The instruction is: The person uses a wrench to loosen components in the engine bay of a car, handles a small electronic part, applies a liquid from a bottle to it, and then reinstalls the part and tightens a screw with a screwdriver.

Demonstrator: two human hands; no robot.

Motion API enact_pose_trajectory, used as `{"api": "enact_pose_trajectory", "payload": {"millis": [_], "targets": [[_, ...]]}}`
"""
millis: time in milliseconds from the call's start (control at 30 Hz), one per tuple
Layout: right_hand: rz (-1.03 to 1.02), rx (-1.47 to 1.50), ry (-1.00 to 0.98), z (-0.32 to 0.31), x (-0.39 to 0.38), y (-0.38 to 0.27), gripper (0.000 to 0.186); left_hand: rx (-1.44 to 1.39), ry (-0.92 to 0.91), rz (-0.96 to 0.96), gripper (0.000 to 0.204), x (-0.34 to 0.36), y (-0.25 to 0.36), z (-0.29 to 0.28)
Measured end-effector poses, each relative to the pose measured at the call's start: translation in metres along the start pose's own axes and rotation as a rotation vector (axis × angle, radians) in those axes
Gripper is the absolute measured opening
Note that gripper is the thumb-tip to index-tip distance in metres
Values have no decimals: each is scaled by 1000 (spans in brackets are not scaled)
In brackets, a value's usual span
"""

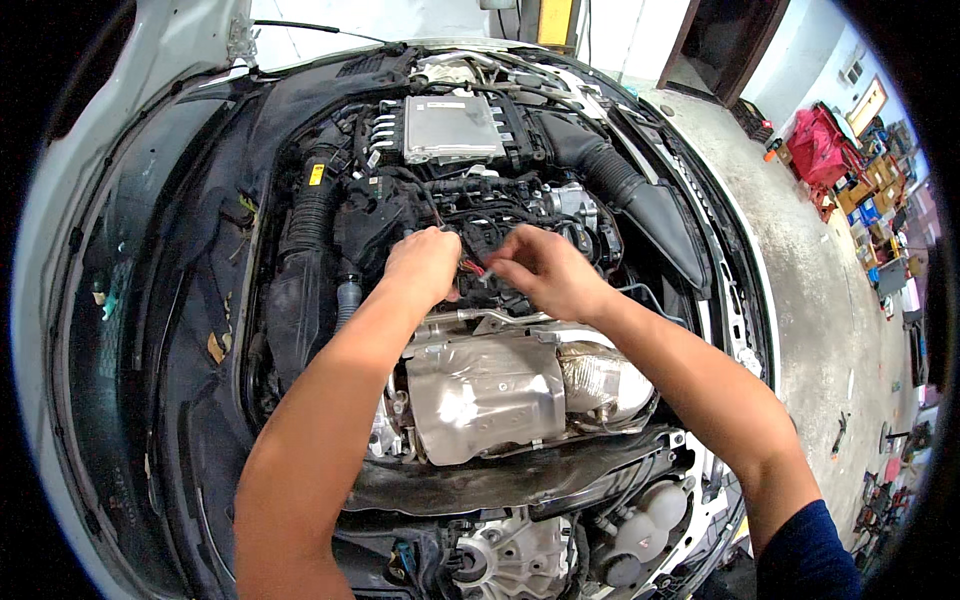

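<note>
Item, nearest you: a pale plastic reservoir (645, 530) and, to its left, a light metal casting (520, 560). Item, beyond a dark crossmember: a silvery heat shield (485, 395), in place beneath your forearms. Item: your left hand (428, 262), curled, its fingertips mostly hidden; what it grips, you cannot tell from here. Item: your right hand (545, 268), half closed, thumb and bent fingers at the wires; a firm hold cannot be confirmed. Item: thin red wires (473, 267), between your two hands, above the dark engine top. Progress: the wires are exposed and within your reach, handling apparently under way; whether any join is made or remains is unclear. Item, farther: a flat metal-topped box (452, 128), seated. Item, farthest: a red bag (820, 148) beyond the car, to your right
</note>
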State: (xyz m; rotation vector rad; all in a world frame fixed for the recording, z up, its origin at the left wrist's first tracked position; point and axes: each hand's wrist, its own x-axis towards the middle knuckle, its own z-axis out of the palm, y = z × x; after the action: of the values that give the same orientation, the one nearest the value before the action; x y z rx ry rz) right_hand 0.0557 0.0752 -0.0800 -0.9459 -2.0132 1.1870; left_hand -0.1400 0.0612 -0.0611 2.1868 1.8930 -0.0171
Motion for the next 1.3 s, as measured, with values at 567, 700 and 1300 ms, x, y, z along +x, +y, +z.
{"api": "enact_pose_trajectory", "payload": {"millis": [567,700,1300], "targets": [[-329,-483,-82,30,3,-10,18,40,100,186,27,4,-34,12],[-328,-334,-125,36,5,2,17,-41,176,212,23,3,-36,24],[-238,-445,159,17,5,-17,21,-76,314,260,33,-21,-40,33]]}}
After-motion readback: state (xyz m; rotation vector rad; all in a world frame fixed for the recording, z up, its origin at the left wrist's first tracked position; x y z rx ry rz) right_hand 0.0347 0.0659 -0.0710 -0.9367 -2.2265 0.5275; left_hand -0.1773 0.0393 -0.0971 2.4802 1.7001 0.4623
